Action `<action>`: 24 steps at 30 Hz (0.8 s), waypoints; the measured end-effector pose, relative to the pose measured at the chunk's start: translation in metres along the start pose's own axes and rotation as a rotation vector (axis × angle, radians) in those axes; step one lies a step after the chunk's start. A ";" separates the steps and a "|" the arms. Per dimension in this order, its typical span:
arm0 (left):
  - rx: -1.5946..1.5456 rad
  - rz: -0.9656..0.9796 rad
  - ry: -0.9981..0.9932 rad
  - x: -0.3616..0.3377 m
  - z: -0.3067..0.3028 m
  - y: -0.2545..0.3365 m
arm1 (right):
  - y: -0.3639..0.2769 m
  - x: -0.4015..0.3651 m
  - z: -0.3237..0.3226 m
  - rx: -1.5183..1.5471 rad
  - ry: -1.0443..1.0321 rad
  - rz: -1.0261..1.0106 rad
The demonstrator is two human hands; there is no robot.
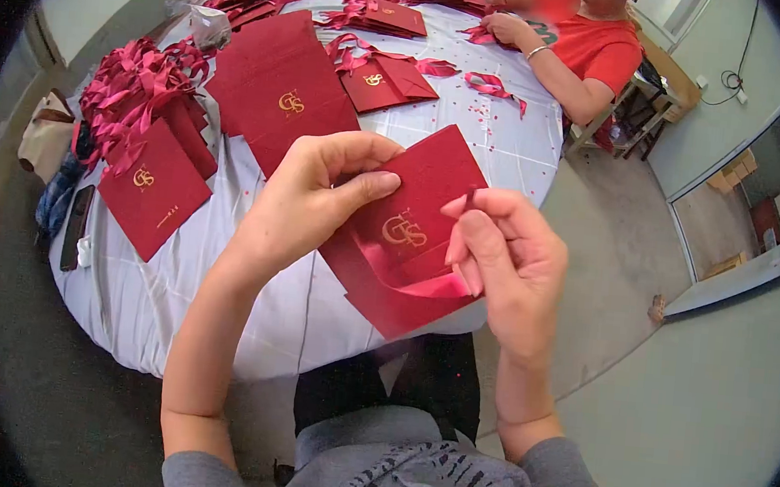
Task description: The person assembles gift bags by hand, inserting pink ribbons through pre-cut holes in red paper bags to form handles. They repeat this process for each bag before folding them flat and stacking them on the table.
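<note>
A dark red paper gift bag [438,173] with a gold emblem is held up in front of me, tilted, above the near edge of the table. My left hand [316,186] grips its left edge, thumb on the front and fingers behind. A glossy red ribbon [423,290] loops across the lower front of the bag. One length of it runs into my right hand [509,263], whose thumb and fingers are pinched together at the bag's right side. A small dark tip shows by the index finger. Where the ribbon meets the bag is partly hidden.
On the white-clothed table [263,316] lie a large red bag [274,80], a smaller red bag [385,85], and a pile of ribboned bags [143,101] at left. A loose ribbon [496,88] lies further right. Across the table, a person in red [601,53] handles ribbon.
</note>
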State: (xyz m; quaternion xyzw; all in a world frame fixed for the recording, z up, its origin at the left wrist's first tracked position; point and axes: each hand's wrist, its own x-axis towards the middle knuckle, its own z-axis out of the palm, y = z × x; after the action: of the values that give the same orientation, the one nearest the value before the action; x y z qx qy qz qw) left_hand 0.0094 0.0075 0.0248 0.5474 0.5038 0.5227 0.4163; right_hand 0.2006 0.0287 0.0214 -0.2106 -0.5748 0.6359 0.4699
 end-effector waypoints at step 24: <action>0.707 0.531 0.112 -0.015 0.023 0.011 | 0.015 0.010 -0.012 -0.385 -0.004 -0.020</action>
State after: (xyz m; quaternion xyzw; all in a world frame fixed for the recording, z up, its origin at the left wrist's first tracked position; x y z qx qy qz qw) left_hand 0.0339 -0.0079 0.0312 0.7374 0.5153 0.4359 0.0267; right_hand 0.1998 0.0451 0.0075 -0.2897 -0.6888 0.5100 0.4259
